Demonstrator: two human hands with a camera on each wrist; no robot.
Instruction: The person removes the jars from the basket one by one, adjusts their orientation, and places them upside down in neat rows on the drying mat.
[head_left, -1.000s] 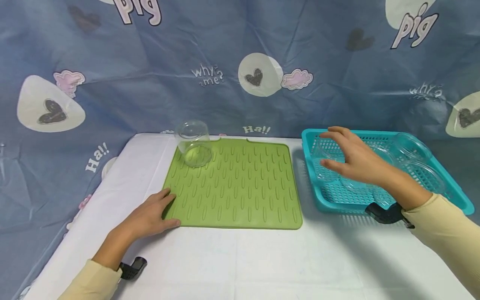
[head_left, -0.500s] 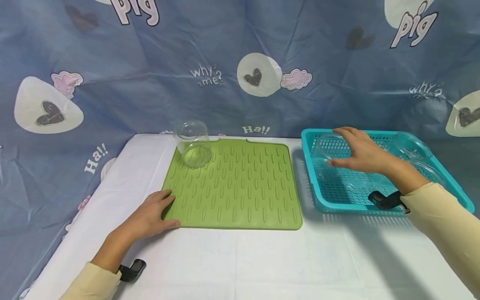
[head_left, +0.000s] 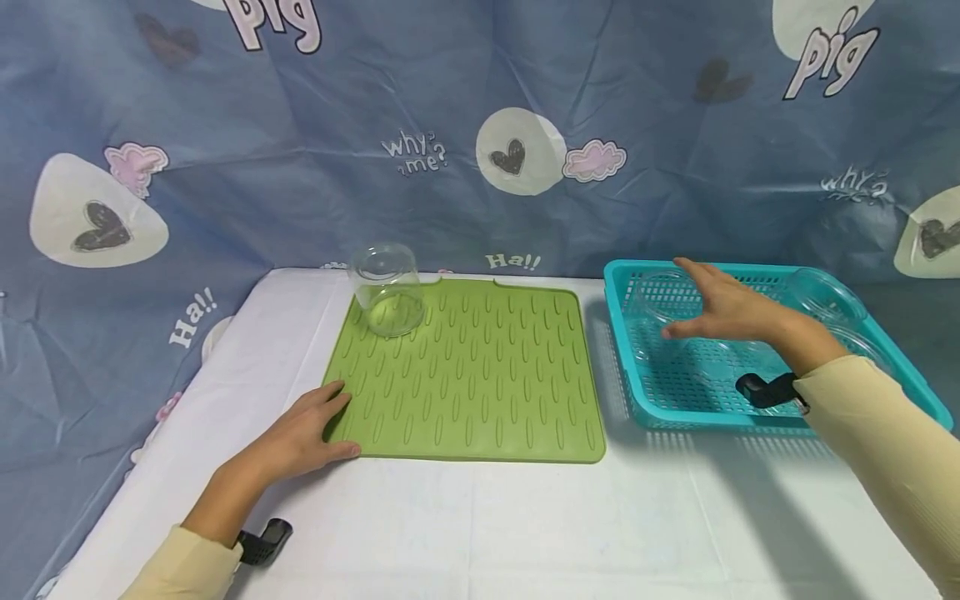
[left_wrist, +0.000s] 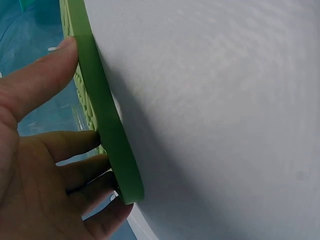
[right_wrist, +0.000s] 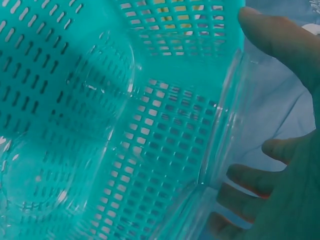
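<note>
the green mat [head_left: 480, 375] is lying on a white-covered table [head_left: 480, 533], and the left hand [head_left: 303, 429] is resting, loosely spread, at its near left corner, thumb and fingertips touching the edge. farther right, a turquoise basket [head_left: 712, 419] is holding several clear containers; above it the right hand [head_left: 723, 308] is hovering wide open beside one clear container [head_left: 652, 310], and the views are not showing whether they are touching. beyond, a clear jar [head_left: 386, 287] is standing on the mat's far left corner.
</note>
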